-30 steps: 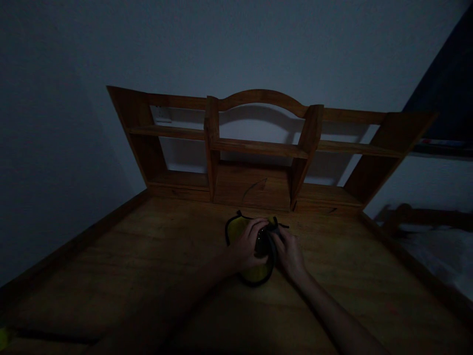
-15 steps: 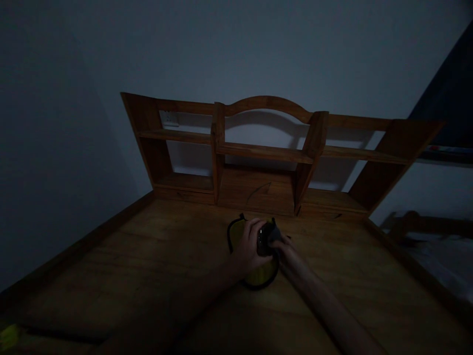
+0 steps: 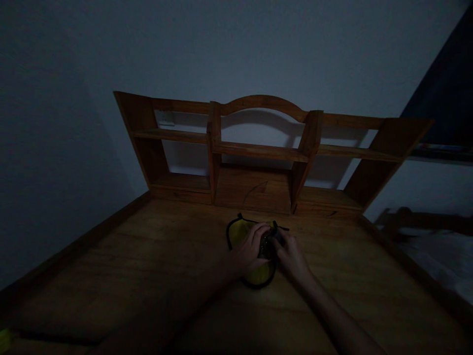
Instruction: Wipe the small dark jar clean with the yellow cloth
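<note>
A yellow piece with black edging (image 3: 258, 278), pouch-like in shape, lies on the wooden desk under both hands. Above it, my left hand (image 3: 249, 249) curls its fingers round a small dark shiny object (image 3: 264, 245) with a rounded outline; its exact kind is too dim to make out. From the right side, my right hand (image 3: 291, 254) is closed, pinching a dark grey piece (image 3: 278, 238) that looks like cloth against the shiny object. The hands hide much of both held things and the middle of the yellow piece.
A wooden shelf unit (image 3: 260, 150) with several compartments stands along the desk's (image 3: 166, 251) back, against the wall. Raised wooden rims run along the desk's sides. Something yellow (image 3: 5, 340) shows at the lower left corner. The room is dim.
My right hand has turned slightly and rides a little higher against the dark object, with less of the grey piece showing. The view has shifted slightly.
</note>
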Demonstrator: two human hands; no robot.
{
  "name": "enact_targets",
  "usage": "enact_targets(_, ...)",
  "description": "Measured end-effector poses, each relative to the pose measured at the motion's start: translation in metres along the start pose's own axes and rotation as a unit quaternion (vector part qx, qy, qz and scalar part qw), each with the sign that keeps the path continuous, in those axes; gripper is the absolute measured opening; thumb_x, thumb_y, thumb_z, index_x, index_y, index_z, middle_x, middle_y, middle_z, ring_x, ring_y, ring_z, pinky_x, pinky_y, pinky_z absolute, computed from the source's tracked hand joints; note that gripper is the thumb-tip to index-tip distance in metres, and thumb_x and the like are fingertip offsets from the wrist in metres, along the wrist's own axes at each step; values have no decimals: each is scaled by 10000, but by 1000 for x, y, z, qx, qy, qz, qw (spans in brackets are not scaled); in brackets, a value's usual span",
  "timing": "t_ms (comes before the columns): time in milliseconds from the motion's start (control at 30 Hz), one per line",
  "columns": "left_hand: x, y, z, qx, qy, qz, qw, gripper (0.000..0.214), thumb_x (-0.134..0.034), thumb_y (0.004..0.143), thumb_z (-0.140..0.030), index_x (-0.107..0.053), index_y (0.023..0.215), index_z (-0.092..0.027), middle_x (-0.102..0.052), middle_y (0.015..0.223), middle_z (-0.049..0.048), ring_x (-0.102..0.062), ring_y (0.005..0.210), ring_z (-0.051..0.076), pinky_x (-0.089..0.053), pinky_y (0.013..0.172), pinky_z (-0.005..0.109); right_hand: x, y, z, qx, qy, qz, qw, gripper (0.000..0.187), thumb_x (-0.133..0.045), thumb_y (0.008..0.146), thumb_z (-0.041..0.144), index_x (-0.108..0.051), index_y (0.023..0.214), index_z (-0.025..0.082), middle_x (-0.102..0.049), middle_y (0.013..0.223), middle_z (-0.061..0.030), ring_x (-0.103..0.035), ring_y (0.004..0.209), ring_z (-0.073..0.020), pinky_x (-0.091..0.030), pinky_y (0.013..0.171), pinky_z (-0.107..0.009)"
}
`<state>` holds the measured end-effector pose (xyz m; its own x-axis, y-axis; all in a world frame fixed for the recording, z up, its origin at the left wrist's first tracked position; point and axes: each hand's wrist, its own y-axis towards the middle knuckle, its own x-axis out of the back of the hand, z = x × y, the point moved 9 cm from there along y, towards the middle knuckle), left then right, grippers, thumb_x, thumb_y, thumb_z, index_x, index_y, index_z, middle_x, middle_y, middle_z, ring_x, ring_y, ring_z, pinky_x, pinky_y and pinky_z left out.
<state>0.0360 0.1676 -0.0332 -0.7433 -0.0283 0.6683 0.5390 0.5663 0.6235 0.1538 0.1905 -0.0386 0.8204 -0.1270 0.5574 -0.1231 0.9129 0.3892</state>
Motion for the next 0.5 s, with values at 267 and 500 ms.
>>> enact_targets(267,4,1,-2,18,3,0,1000,891,-653,697,-208,-191,1458,-169,-272,1438,131,-278,1355,240,-302,1137,406,-1,-4,-10,-5,-37,-17,999,407,-433,915,273,-526,1269,95,-655,993,-100,-630,858,-210,-459,749,-299)
enact_targets(500,8,2,8,56,20,-37,998,971,-768,614,-219,-232,1424,-210,-327,1380,95,-352,1295,209,-356,1105,358,-12,6,-14,-11,117,-16,993,340,-462,909,273,-560,1208,143,-617,1151,-62,-588,1043,-170,-434,931,-274)
